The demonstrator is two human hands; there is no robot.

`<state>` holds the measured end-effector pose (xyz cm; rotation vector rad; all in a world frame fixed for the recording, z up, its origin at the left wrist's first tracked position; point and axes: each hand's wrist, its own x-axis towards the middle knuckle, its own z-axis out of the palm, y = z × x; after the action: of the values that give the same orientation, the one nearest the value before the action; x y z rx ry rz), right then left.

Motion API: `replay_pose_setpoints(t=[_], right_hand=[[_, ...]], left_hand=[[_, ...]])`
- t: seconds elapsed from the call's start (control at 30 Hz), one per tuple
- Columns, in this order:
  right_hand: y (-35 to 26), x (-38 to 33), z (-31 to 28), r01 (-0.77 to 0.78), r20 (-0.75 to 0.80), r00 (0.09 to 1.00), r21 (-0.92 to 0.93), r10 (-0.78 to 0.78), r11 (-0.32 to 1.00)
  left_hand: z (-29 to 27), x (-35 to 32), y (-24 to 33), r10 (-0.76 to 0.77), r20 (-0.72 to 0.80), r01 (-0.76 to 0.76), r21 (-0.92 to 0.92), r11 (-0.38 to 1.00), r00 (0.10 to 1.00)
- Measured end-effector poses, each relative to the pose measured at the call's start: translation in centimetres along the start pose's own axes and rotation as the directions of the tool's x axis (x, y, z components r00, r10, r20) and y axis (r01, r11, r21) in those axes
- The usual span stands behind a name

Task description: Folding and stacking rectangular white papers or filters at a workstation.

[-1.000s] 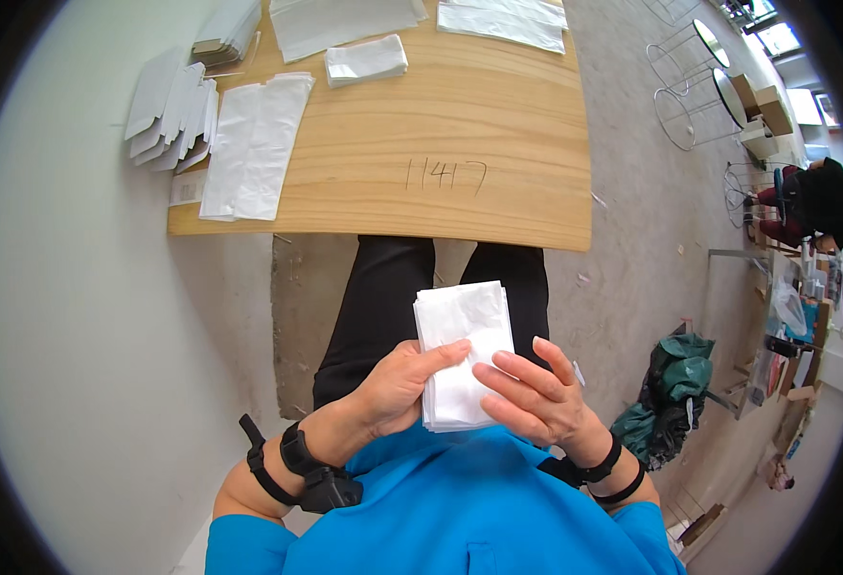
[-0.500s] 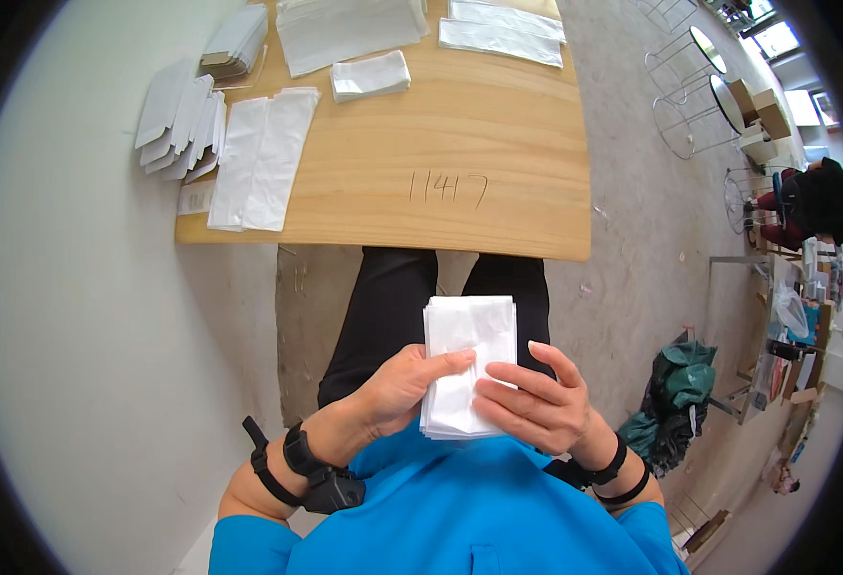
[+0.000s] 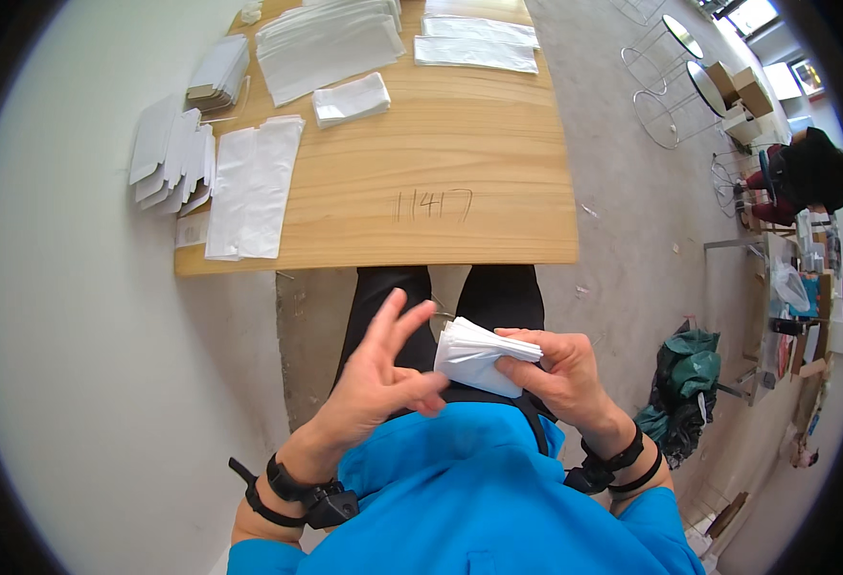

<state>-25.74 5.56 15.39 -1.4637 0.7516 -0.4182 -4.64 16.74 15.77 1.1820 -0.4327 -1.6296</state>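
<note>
A stack of folded white sheets [image 3: 479,359], paper or thin plastic, is above my lap. My right hand [image 3: 567,376] grips its right end, thumb near me and fingers behind, so the stack bends and its layered edges fan out at the top. Beside the stack's left end, my left hand [image 3: 383,369] is raised with fingers spread and nothing in it. Its thumb is slightly blurred. Both wrists wear black straps with small black devices.
The wooden table [image 3: 441,144] ahead bears long white sheets [image 3: 254,187], a small folded white bundle [image 3: 352,100], larger white sheets [image 3: 330,48] and flat white cartons [image 3: 168,158]. A wall [image 3: 77,316] rises at left. Dark bags [image 3: 685,379] lie right; another person [image 3: 805,177] sits beyond.
My left hand has let go of the stack and opened to its left. My right hand now grips the stack, which has turned and bent. The view has shifted slightly.
</note>
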Motion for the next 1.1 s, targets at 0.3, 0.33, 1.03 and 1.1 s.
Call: replay_pose_setpoints(t=[0.3, 0.33, 1.03, 1.1], right_hand=[[-1.4, 1.3, 0.3, -0.271, 0.108, 0.962, 0.240, 0.252, 0.932], [-1.4, 1.5, 0.3, -0.279, 0.116, 0.959, 0.261, 0.257, 0.924], [-1.4, -0.6, 2.2, 0.177, -0.365, 0.829, -0.548, -0.424, 0.817], [-0.7, -1.0, 2.3, 0.142, -0.391, 0.859, -0.436, -0.330, 0.889]], left_hand=[[0.3, 1.2, -0.8, -0.288, 0.270, 0.321, -0.086, 0.943, 0.919], [0.6, 1.1, -1.1, -0.316, 0.228, 0.346, -0.105, 0.932, 0.921], [1.1, -0.3, -2.5, 0.067, 0.010, -0.068, 0.160, 0.985, 0.998], [1.1, -0.3, -2.7, 0.086, 0.009, -0.086, 0.188, 0.978, 0.996]])
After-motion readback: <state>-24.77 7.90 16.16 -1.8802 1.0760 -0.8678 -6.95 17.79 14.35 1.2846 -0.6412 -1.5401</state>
